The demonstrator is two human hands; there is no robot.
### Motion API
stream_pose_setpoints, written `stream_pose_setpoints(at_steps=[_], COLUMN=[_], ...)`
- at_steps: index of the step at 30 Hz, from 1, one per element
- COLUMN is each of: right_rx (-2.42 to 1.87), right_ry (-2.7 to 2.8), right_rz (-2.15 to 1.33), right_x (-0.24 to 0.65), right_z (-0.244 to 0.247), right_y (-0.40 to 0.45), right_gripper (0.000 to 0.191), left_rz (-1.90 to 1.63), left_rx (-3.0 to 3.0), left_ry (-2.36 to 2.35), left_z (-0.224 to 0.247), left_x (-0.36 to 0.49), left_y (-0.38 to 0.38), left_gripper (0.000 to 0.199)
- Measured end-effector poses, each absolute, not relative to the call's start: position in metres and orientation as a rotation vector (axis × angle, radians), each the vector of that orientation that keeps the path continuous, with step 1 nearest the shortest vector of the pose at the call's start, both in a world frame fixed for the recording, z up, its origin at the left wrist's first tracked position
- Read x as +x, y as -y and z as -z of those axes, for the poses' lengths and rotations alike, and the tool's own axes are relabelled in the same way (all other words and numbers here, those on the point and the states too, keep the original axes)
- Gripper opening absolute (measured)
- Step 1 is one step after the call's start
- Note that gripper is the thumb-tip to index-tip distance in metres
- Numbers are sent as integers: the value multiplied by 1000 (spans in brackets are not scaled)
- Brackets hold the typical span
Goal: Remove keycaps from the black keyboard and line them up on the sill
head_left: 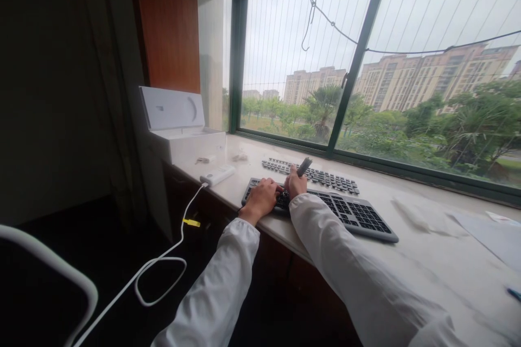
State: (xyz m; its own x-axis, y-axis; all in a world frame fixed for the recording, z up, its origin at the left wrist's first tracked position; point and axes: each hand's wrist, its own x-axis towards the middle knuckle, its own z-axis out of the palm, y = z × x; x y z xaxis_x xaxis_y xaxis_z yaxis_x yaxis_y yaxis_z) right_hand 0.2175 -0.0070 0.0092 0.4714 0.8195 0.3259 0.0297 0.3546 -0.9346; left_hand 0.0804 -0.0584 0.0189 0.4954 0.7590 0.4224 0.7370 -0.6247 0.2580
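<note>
A dark grey keyboard (pixel 366 216) with black key positions lies along the front edge of the marble-look counter. My right hand (pixel 296 183) is closed around a dark brush-like tool (pixel 304 166), its upper end tilted up and its lower end at the keyboard. Beside it, my left hand (pixel 264 196) rests on the left part of the keyboard, its fingers bent close to the tool's lower end; whether they pinch anything is hidden. Behind the keyboard, rows of loose keycaps (pixel 334 181) are laid out on the counter.
An open white box (pixel 191 143) stands at the counter's left end. Near it lies a white power strip (pixel 217 175) with a cable hanging down. Clear plastic (pixel 427 217) and paper (pixel 492 236) lie on the right. A window runs behind the counter (pixel 431 265).
</note>
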Motion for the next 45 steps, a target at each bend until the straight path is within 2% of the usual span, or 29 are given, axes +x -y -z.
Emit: stream_pose_setpoints(at_steps=[11, 25, 45], right_rx=[-1098, -982, -1040], right_ry=[781, 1367, 1517], right_rz=[-653, -533, -376], right_x=[215, 204, 201], right_z=[-6, -19, -15], right_y=[5, 24, 29], right_gripper=[48, 53, 47], left_rz=[-841, -993, -877], left_rx=[2660, 2522, 2537], left_ry=[-1279, -1231, -1365], left_z=[-14, -11, -14], left_x=[79, 77, 78], left_y=[52, 44, 43], left_gripper=[22, 18, 21])
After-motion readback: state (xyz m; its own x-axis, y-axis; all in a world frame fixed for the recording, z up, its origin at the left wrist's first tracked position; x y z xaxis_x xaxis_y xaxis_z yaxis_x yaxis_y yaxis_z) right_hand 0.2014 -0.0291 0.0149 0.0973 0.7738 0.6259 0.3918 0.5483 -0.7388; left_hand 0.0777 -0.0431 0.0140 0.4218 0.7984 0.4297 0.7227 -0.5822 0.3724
